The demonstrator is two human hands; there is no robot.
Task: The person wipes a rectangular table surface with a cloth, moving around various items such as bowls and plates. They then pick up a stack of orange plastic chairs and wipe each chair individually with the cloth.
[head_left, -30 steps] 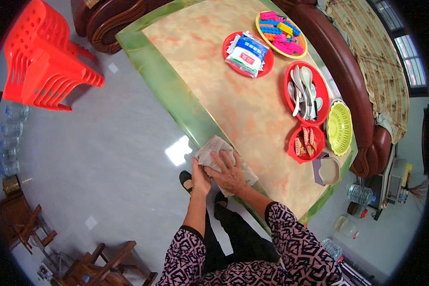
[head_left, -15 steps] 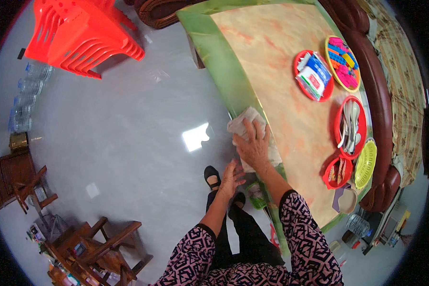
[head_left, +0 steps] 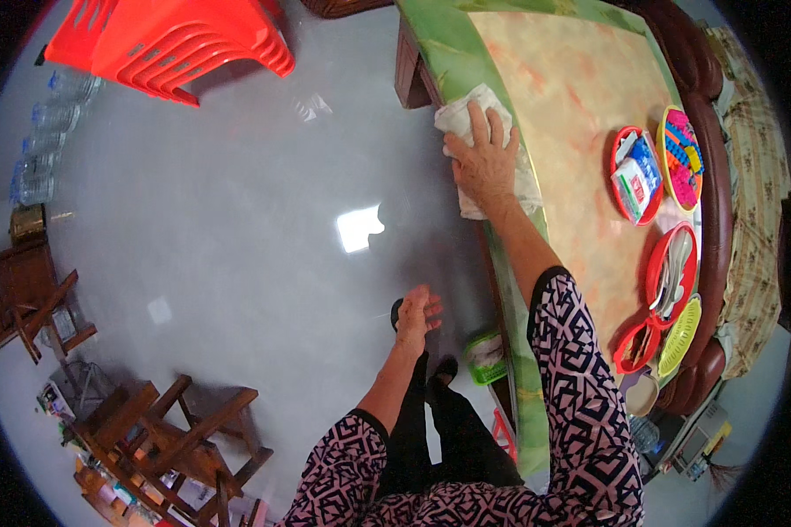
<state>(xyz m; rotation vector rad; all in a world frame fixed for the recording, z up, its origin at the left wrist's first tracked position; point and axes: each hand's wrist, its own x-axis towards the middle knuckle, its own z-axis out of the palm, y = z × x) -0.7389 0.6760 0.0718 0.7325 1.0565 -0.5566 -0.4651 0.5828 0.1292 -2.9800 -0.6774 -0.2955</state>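
Observation:
My right hand (head_left: 485, 162) holds a whitish cloth (head_left: 475, 101) pressed on the green marbled border of the table (head_left: 580, 88), near its left edge. Its fingers reach forward over the cloth, and part of the cloth trails back beneath the palm and wrist, overlapping the cream tabletop. Below and to the left, my left hand (head_left: 416, 318) hangs in the air over the floor, empty, with its fingers apart.
Along the table's right side stand a red basket of packets (head_left: 634, 180), a yellow basket of colourful blocks (head_left: 681, 154), a red basket of spoons (head_left: 672, 272) and a yellow-green basket (head_left: 679, 338). Red stacked stools (head_left: 176, 44) and a wooden chair (head_left: 185, 448) are at left.
My right hand has slid the cloth forward along the table's left border, toward the far end. My left hand stays off the table. The view has shifted, showing the table farther right.

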